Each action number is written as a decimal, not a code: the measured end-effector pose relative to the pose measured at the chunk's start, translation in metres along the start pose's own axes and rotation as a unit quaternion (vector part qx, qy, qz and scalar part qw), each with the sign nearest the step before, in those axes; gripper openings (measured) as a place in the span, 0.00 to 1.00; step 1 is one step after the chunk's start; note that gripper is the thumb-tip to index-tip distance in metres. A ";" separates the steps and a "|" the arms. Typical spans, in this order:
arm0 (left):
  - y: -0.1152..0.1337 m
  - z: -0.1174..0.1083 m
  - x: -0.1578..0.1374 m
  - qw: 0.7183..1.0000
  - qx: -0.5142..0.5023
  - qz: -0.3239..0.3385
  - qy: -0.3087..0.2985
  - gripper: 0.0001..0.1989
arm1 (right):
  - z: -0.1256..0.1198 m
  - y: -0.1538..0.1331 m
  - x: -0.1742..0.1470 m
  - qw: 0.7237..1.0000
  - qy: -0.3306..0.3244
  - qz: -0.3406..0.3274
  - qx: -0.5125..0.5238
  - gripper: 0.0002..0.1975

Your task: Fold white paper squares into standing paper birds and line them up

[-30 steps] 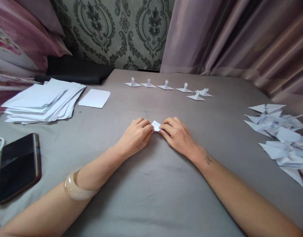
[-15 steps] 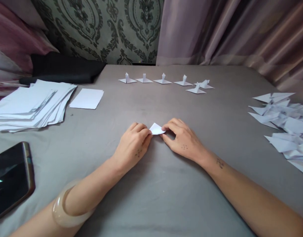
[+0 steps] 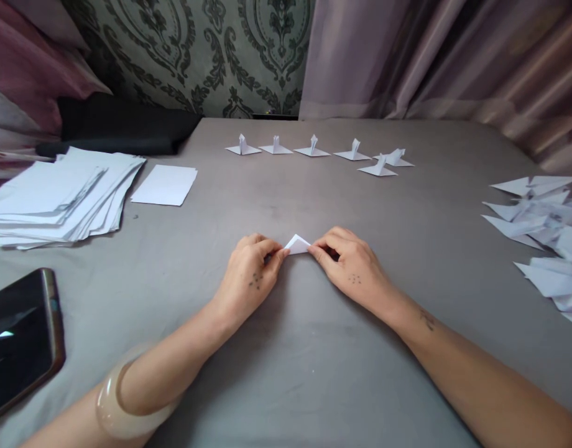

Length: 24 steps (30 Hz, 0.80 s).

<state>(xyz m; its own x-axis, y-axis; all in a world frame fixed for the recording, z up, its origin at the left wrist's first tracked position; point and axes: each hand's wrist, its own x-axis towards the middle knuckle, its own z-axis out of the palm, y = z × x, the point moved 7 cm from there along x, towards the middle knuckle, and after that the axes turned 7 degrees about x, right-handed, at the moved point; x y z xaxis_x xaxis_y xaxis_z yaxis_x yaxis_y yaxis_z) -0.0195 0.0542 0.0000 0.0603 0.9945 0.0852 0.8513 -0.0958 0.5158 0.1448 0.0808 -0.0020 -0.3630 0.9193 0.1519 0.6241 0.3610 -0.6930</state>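
Between my hands is a small folded white paper (image 3: 297, 244), a triangle with its point facing away from me. My left hand (image 3: 254, 270) pinches its left corner between thumb and fingers. The right corner is pinched by my right hand (image 3: 350, 264); my fingertips cover both corners. Beyond them, several folded white paper figures (image 3: 313, 147), each with a flat pointed base and an upright part, stand in a rough row at the far side of the table.
At left lie a stack of white paper sheets (image 3: 87, 193), a smaller pile of square paper (image 3: 165, 185) and a phone (image 3: 22, 342). Folded paper pieces (image 3: 547, 218) are heaped at right on the grey cloth-covered table (image 3: 286, 348). Black fabric (image 3: 122, 127) sits at the back left.
The paper, whose near edge was curved, now looks flatter with a crisp triangular outline. My left thumb has moved onto its left corner, and my right fingers have closed together. The view has shifted slightly.
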 end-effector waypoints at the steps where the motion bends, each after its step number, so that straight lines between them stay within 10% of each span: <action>1: 0.000 0.001 0.000 1.000 0.006 0.004 0.001 0.11 | 0.000 0.000 0.000 1.000 0.003 0.005 0.000 0.09; 24: -0.003 0.003 0.013 0.999 0.035 -0.027 -0.017 0.12 | 0.006 0.004 0.011 0.997 0.024 0.065 -0.044 0.11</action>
<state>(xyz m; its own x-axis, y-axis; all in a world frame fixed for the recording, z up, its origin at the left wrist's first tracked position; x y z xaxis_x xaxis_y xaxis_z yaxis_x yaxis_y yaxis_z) -0.0198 0.0672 -0.0030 0.0308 0.9991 0.0286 0.8883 -0.0404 0.4574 0.1398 0.0913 -0.0073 -0.2433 0.9649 0.0993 0.7230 0.2487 -0.6446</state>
